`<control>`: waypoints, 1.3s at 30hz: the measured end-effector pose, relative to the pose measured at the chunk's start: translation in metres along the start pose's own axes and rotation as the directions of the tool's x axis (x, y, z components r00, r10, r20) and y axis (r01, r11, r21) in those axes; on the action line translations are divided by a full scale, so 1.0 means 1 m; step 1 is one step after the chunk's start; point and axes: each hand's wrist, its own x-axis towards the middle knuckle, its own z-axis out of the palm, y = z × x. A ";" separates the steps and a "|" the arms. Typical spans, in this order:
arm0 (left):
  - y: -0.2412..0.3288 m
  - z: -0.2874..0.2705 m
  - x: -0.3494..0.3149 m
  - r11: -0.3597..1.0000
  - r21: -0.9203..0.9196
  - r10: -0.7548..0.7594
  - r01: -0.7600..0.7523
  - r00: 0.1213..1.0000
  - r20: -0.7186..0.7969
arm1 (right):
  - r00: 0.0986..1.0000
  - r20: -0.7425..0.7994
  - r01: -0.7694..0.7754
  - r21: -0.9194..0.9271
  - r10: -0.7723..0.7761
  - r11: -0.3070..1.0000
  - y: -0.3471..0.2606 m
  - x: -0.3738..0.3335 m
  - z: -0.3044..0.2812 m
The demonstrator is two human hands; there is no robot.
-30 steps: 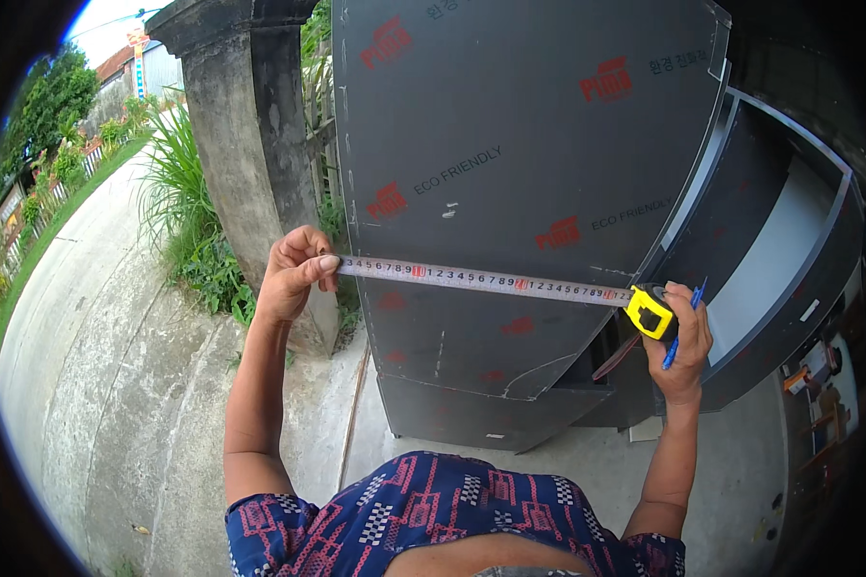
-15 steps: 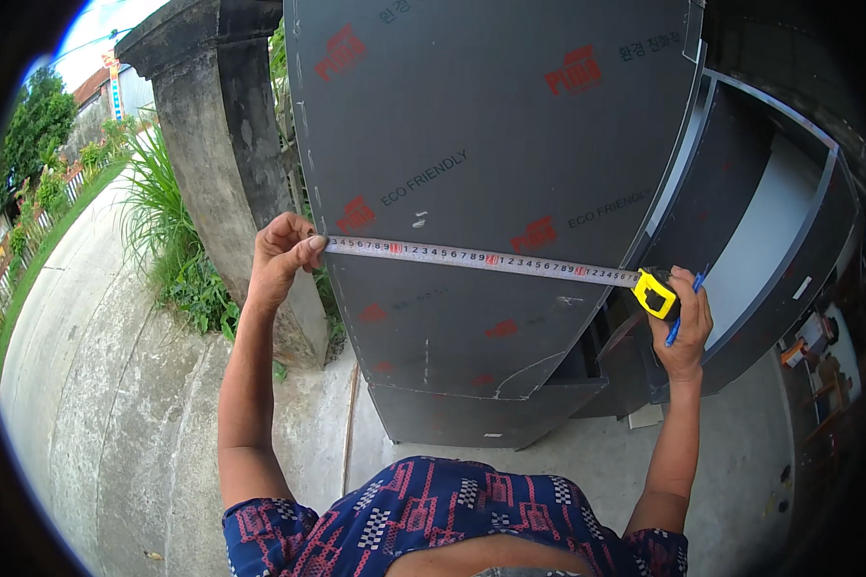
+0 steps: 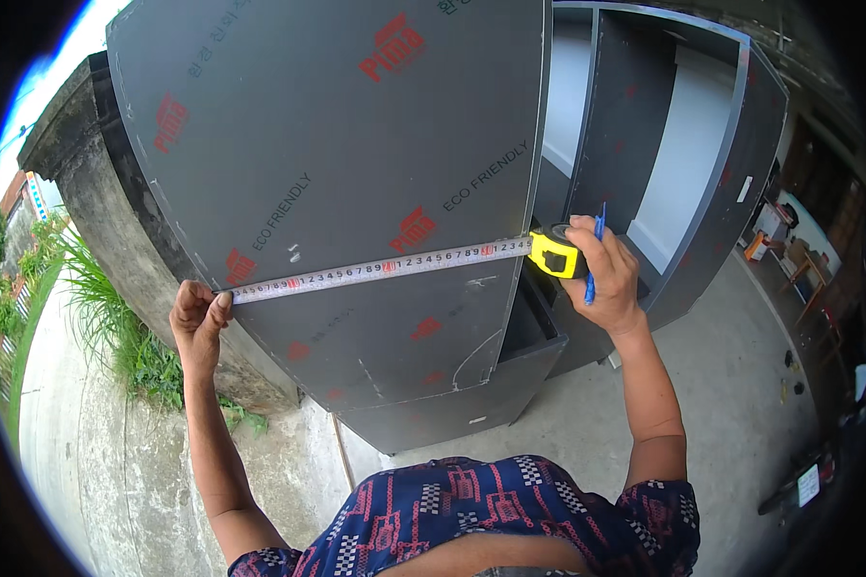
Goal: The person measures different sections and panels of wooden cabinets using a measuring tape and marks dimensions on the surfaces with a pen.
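Note:
A tape measure [image 3: 557,258] with a yellow and black case is in my right hand [image 3: 608,279], which also keeps a blue pen [image 3: 596,252] between its fingers. Its white blade [image 3: 356,272] runs out across a tall dark grey panel [image 3: 404,125] printed with red and black marks. At the panel's left edge, my left hand [image 3: 200,322] pinches the blade's end between thumb and fingers. The case sits by the panel's right edge, slightly higher in the picture than the pinched end.
Right of the panel stands a dark cabinet [image 3: 635,115] with open compartments and pale backs. A weathered concrete pillar [image 3: 125,183] is close behind on the left, with grass [image 3: 106,298] and a concrete path [image 3: 58,385] beside it. Household items [image 3: 789,240] lie at the far right.
My view has turned right, so the panel and both hands appear farther left and the blade slants up to the right. More of the cabinet shows. Both hands keep their hold.

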 end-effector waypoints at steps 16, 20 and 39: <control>0.003 0.001 -0.001 0.998 0.069 0.004 -0.008 0.999 0.049 | 1.000 -0.011 -0.009 0.041 0.009 0.999 -0.003 0.001 0.003; 0.002 0.002 -0.002 0.989 0.138 0.043 -0.049 0.998 0.043 | 1.000 -0.008 -0.005 0.036 0.005 0.999 -0.003 0.002 0.003; 0.003 0.004 -0.007 0.992 0.124 -0.007 0.003 0.999 0.036 | 0.999 -0.005 -0.036 0.059 0.036 0.998 -0.009 0.007 0.002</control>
